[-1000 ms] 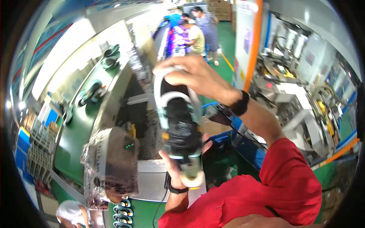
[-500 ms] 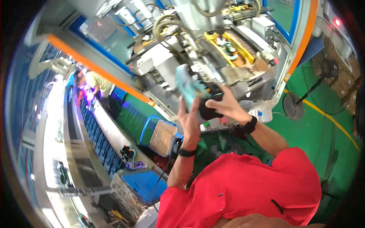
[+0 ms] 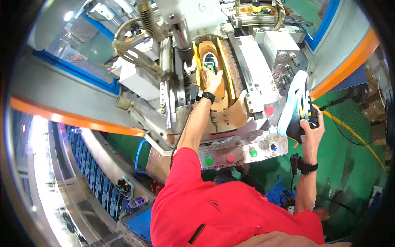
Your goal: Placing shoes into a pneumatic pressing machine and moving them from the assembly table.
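Inside the machine, a dark green and white shoe (image 3: 210, 60) sits in an orange-brown cradle (image 3: 222, 91) between two yellow side rails. My left hand (image 3: 212, 80) reaches in and has its fingers on the near end of that shoe, thumb out to the right; the fingertips are partly hidden. Off to the right, outside the machine, my right hand (image 3: 313, 131) grips a sports shoe (image 3: 297, 109) with a pale blue and white sole and a black upper. That shoe is held upright, its sole facing left.
A metal arm (image 3: 182, 37) hangs just left of the cradle. Gauges and valves (image 3: 284, 61) stand at its right. Along the machine's front runs a button panel (image 3: 242, 153). A conveyor (image 3: 96, 173) lies at left, a standing fan (image 3: 349, 111) at right.
My hands have parted: the left has gone forward to the shoe in the machine, and the right has carried the pale blue-soled shoe out to the right. The view has shifted closer to the machine.
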`<move>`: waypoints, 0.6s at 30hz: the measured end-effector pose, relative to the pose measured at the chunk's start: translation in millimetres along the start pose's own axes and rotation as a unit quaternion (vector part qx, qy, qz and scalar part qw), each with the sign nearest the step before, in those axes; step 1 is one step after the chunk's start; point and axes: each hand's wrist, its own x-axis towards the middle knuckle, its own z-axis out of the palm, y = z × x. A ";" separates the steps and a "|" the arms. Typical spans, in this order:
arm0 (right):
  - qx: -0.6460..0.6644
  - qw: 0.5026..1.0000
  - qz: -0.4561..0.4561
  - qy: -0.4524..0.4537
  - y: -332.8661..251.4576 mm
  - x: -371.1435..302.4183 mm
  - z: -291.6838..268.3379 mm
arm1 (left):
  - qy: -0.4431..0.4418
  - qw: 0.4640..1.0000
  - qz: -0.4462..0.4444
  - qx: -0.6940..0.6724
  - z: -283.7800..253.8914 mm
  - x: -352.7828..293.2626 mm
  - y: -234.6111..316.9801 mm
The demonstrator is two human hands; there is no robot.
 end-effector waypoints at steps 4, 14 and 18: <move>-0.114 0.993 -0.023 0.015 -17.4 34.4 12.9 | 0.015 0.999 -0.051 0.002 6.4 19.2 -14.9; -0.438 0.834 -0.023 -0.336 5.6 204.4 263.4 | -0.207 0.752 -0.299 -0.550 -214.1 -165.1 24.4; -0.507 0.803 -0.041 -0.311 64.3 169.9 370.8 | -0.095 0.779 -0.292 -0.547 -291.3 -247.9 1.2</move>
